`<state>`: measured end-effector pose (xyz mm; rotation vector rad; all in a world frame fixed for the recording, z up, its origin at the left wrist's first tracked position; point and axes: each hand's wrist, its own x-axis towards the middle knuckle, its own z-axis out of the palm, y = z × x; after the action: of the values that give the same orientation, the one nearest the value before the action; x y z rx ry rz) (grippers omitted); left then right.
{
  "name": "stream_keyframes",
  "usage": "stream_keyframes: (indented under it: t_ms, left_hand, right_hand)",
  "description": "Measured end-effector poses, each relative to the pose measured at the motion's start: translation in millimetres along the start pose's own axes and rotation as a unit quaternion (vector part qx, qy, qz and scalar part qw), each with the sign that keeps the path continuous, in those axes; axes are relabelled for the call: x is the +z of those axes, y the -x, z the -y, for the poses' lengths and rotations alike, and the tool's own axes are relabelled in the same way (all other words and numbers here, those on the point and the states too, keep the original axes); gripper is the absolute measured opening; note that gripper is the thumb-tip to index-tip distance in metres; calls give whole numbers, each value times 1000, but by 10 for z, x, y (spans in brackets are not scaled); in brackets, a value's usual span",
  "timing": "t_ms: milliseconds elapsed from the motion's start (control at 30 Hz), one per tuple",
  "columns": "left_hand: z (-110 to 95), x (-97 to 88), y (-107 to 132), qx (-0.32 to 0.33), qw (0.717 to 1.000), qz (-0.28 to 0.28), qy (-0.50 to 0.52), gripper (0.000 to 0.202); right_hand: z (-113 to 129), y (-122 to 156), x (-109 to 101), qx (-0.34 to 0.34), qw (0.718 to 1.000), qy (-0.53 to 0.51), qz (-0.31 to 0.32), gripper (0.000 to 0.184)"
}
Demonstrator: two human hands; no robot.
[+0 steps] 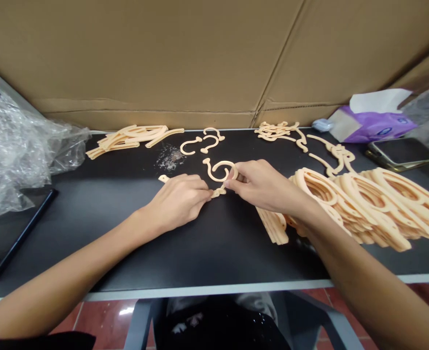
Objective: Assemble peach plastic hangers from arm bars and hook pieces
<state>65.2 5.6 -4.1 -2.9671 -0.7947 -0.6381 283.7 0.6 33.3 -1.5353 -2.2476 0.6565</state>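
Note:
My left hand [180,200] is closed around a cream plastic hanger arm [163,178], whose ends stick out on both sides of the fingers. Pinched in my right hand [260,181] is a cream hanger hook [226,163], its foot meeting the inner end of the arm. Whether the two are joined I cannot make out. Just behind the hands a loose hook [209,171] lies partly overlapped by the held one. Farther back rest several more loose hooks [189,141] on the black table [207,257].
Hanger arms [132,135] are heaped back left; tangled hooks [276,130] lie back right. Stacked hanger parts [360,199] flank my right forearm. A purple tissue pack [378,125], phone [403,151], clear plastic wrap [17,150], dark tablet [13,233] and cardboard wall [156,58] surround these.

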Motion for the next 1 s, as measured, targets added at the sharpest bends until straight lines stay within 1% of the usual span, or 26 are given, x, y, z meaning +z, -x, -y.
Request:
stream_keyframes:
  t_ms: [100,233,367,500,700,900,1000]
  left_hand:
    - [-14,10,14,-7,999,-23,-21,29]
    - [12,46,36,-11,998,-59,-13,26]
    - [23,64,36,-19,997,-71,6,23]
    - [14,55,30,-23,998,-48,18,23]
    - [7,21,19,-10,1000,-10,25,24]
    - [14,14,9,2,1000,4,19,29]
    - [15,17,5,9,1000,3,14,29]
  right_hand:
    - [1,19,-28,3,1000,-15,0,18]
    - [15,42,-47,1,999,-27,17,16]
    - [18,37,-71,7,998,-51,31,13]
    - [4,25,-94,3,995,-91,51,13]
    - [2,13,-83,8,994,-86,68,11]
    - [58,10,-66,18,998,-31,46,14]
    - [63,2,-67,23,998,-14,59,13]
